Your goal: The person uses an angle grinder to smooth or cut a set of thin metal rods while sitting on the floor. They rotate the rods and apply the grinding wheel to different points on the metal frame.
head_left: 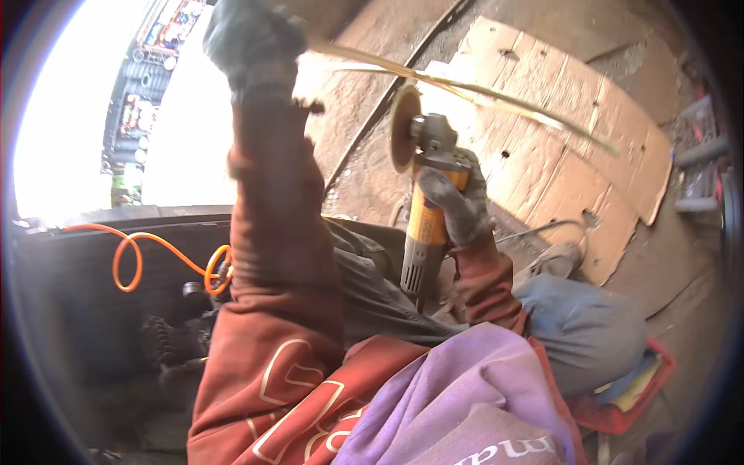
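Note:
My gloved right hand (pixel 459 203) is wrapped round the yellow body of an angle grinder (pixel 425 225), which stands upright with its head at the top. The grinder's disc (pixel 403 128) faces left, its upper edge close under several thin yellowish strips (pixel 504 101); whether they touch I cannot tell. Those strips slant from my left hand down to the right. My left hand (pixel 256 43), in a grey glove, is raised at the top and smeared by motion; its fingers look closed at the strips' left end.
Flattened cardboard (pixel 558 139) with holes lies on the brown floor ahead. A dark cable (pixel 372 120) crosses the floor. At left, an orange coiled hose (pixel 139 256) hangs by a dark panel. A red tray (pixel 620 418) sits by my right knee; clear bins (pixel 697 155) stand far right.

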Demonstrator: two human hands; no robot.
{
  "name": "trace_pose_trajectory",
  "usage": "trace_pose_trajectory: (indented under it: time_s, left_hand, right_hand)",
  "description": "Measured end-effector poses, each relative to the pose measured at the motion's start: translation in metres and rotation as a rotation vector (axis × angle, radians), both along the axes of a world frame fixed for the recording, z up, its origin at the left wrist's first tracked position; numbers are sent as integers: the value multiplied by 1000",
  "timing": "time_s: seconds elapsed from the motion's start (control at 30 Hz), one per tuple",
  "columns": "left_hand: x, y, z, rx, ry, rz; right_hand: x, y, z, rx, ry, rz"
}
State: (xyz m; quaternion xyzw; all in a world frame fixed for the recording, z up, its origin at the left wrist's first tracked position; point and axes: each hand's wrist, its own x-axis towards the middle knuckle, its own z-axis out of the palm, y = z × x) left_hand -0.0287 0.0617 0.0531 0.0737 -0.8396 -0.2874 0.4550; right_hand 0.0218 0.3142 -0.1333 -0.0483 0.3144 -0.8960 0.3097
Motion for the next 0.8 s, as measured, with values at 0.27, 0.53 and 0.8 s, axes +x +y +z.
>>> trace_pose_trajectory:
  time_s: [0.27,0.53,0.8]
  left_hand:
    - [-63,112,37,156,336,-72]
    - [-33,89,36,84,-57,-719]
    - [-49,92,24,-629,436,-594]
  right_hand:
    - [-82,148,12,575,367,-396]
    - [-69,133,106,732,469,-170]
    - [-76,75,45,1175,823,289]
